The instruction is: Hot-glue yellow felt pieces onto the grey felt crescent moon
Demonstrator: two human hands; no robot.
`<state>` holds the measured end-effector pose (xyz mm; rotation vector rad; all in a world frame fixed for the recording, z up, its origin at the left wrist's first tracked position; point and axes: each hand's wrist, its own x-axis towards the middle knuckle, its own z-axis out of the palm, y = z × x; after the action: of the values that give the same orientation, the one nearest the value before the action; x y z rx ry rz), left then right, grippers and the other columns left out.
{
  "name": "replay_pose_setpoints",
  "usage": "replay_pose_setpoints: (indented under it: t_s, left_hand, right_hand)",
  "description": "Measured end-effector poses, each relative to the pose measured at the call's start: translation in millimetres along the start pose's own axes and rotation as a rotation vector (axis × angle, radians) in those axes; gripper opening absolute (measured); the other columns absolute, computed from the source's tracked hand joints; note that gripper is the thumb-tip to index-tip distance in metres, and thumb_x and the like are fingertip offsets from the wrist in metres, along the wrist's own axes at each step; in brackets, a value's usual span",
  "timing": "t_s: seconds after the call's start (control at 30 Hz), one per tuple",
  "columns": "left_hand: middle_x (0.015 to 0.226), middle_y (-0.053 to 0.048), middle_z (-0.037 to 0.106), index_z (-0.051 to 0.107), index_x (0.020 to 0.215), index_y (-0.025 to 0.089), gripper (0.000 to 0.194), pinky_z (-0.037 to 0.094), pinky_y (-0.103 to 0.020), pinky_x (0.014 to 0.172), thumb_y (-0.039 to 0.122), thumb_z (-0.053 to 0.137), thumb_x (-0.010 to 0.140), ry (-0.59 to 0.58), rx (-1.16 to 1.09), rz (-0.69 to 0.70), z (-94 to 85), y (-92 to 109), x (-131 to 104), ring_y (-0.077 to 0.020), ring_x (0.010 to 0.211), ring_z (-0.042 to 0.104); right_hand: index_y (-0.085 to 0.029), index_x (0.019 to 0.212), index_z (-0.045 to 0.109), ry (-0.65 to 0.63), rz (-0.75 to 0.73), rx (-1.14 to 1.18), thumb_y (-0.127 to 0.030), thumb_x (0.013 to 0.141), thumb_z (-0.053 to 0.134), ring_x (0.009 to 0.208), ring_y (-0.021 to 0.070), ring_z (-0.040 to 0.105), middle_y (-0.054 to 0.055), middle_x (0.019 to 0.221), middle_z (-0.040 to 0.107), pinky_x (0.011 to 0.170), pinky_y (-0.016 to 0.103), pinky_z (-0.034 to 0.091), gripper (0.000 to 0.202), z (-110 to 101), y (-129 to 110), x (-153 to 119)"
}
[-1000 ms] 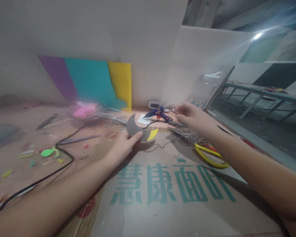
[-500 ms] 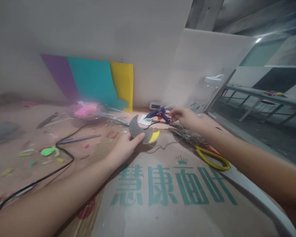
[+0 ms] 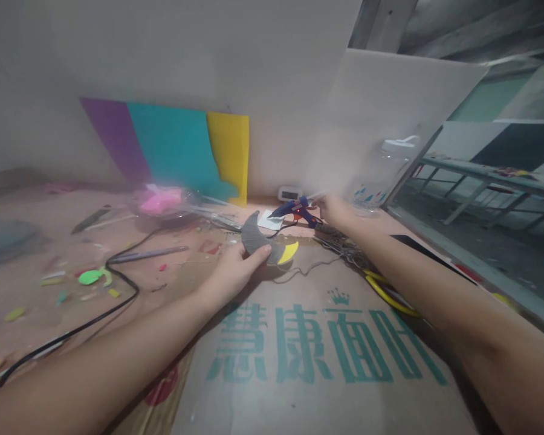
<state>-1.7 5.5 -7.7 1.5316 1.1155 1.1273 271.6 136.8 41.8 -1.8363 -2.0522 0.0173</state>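
Just in front of the glue gun (image 3: 299, 208), on the near side, the left hand (image 3: 231, 272) holds up a grey crescent (image 3: 256, 238) with a yellow tip, its grip closed, thumb over the near face. At the gun's right end is the right hand (image 3: 338, 212); I cannot tell how far open its grip is or whether it has hold of the gun.

The gun is on a pinkish worktop (image 3: 163, 314), with white paper (image 3: 266, 221) by its nozzle and a small display box (image 3: 289, 193) just behind. Nearer the person than the gun lies cardboard (image 3: 321, 411) printed with green characters and a crown. To the gun's right and nearer are tangled string (image 3: 351, 254) and yellow handles (image 3: 387, 296), partly hidden by the arm.

Left of the gun, coloured scraps, a black cord (image 3: 131, 290) and a pink bundle (image 3: 162, 200) litter the surface. Behind the gun rises a pale wall (image 3: 290, 109); a purple, teal and yellow sheet (image 3: 176, 151) stands against it, left of the gun. To its right are a clear bottle (image 3: 385, 172) and, farther off, a second worktop (image 3: 480, 172) above a grey floor (image 3: 517, 241).
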Motion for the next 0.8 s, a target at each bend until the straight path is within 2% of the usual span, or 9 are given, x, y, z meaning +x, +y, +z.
replay_pose_setpoints:
  t_s: [0.13, 0.2, 0.3, 0.4, 0.57, 0.8]
  left_hand:
    - [0.088, -0.007, 0.073, 0.071, 0.092, 0.012, 0.044, 0.039, -0.025, 0.061, 0.054, 0.063, 0.079, 0.003, 0.0, 0.0, 0.1, -1, 0, -0.0178, 0.071, 0.059]
    - [0.093, -0.007, 0.073, 0.071, 0.095, 0.013, 0.044, 0.04, -0.025, 0.063, 0.053, 0.062, 0.08, -0.007, 0.004, 0.016, 0.1, 0, 0, -0.018, 0.074, 0.06]
    - [0.096, -0.008, 0.073, 0.072, 0.099, 0.013, 0.044, 0.04, -0.026, 0.064, 0.052, 0.061, 0.082, -0.021, 0.014, 0.024, 0.2, 2, 1, -0.0184, 0.076, 0.06]
    - [0.096, -0.008, 0.073, 0.072, 0.099, 0.013, 0.044, 0.041, -0.026, 0.065, 0.052, 0.06, 0.082, -0.022, 0.033, 0.028, 0.1, 3, 1, -0.0188, 0.077, 0.06]
    - [0.088, -0.007, 0.073, 0.071, 0.091, 0.013, 0.042, 0.042, -0.027, 0.065, 0.052, 0.06, 0.081, -0.003, 0.055, 0.017, -0.1, 2, 1, -0.0187, 0.074, 0.06]
    - [0.092, -0.008, 0.073, 0.071, 0.098, 0.013, 0.043, 0.043, -0.027, 0.066, 0.052, 0.061, 0.081, -0.009, 0.027, 0.004, 0.8, 1, 0, -0.0205, 0.08, 0.062]
  right_hand:
    - [-0.016, 0.118, 0.068, -0.106, -0.062, 0.031, -0.007, 0.078, 0.056, 0.093, 0.0235, 0.068, 0.01, 0.11, 0.073, 0.075, 0.027, 0.05, 0.043, 1, -5, 0]
    - [-0.018, 0.118, 0.068, -0.163, -0.091, 0.044, -0.01, 0.077, 0.063, 0.094, 0.0224, 0.068, 0.008, 0.113, 0.073, 0.078, 0.026, 0.05, 0.043, 3, -8, -1]
    - [-0.015, 0.113, 0.068, -0.206, -0.094, 0.04, -0.021, 0.077, 0.07, 0.088, 0.0228, 0.068, 0.009, 0.105, 0.074, 0.076, 0.027, 0.051, 0.036, 8, -14, -2]
    - [-0.011, 0.11, 0.067, -0.172, -0.063, 0.017, -0.028, 0.082, 0.066, 0.088, 0.026, 0.068, 0.015, 0.103, 0.073, 0.075, 0.03, 0.051, 0.033, 17, -19, -1]
    - [-0.01, 0.112, 0.065, -0.126, -0.041, 0.03, -0.029, 0.088, 0.06, 0.093, 0.0276, 0.068, 0.018, 0.107, 0.072, 0.078, 0.031, 0.05, 0.031, 25, -26, 0]
    - [-0.012, 0.118, 0.063, -0.078, 0.007, 0.129, -0.025, 0.086, 0.063, 0.096, 0.0251, 0.068, 0.014, 0.111, 0.072, 0.08, 0.029, 0.05, 0.034, 15, -28, -5]
